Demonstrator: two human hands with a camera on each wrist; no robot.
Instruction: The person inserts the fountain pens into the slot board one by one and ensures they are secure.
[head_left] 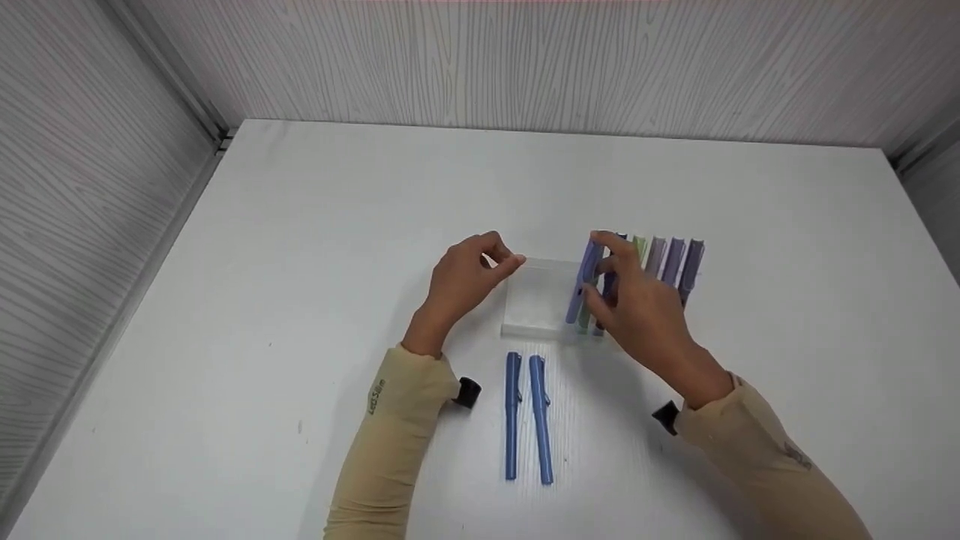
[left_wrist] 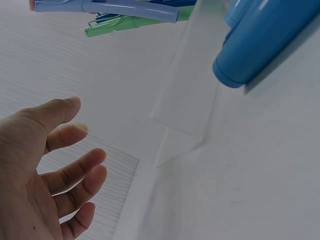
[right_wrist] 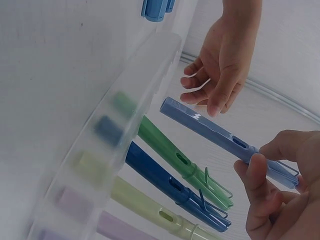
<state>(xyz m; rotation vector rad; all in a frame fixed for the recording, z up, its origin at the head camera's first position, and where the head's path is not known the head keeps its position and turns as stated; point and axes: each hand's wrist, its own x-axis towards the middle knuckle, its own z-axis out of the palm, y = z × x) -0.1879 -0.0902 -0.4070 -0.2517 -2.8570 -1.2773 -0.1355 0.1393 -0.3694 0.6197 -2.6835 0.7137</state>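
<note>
My right hand pinches a periwinkle-blue pen between thumb and fingers, at a slant above a clear plastic pen rack. Beside that pen, a green pen, a dark blue pen and a yellow-green pen lie in the rack. Purple-toned pens fill its right side, partly hidden by the right hand. My left hand hovers by the rack's left back corner, fingers loosely bent, holding nothing; whether it touches the rack, I cannot tell.
Two blue pens, one on the left and one on the right, lie side by side on the white table in front of the rack. Wood-patterned panels stand behind the table and along its sides.
</note>
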